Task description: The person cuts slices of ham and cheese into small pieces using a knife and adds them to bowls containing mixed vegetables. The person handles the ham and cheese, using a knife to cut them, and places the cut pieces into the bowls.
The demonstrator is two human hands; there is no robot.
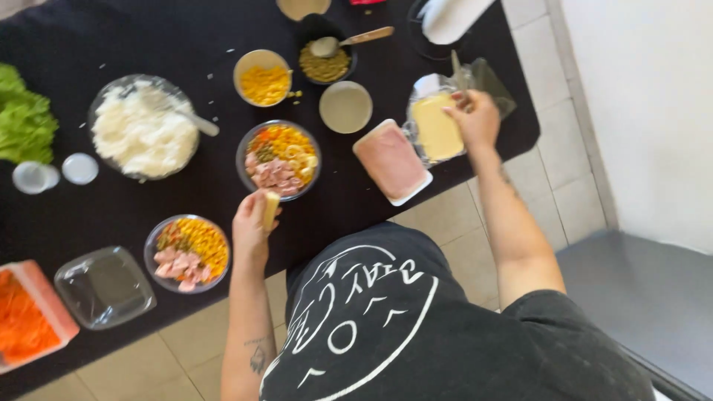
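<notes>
Cheese slice pinched in left hand beside mixed bowl; right hand gripping cheese pack, steadying it.

The lettuce and carrot tray are cut off by the left edge. A bowl is clipped at the top. The whole view is blurred.
</notes>
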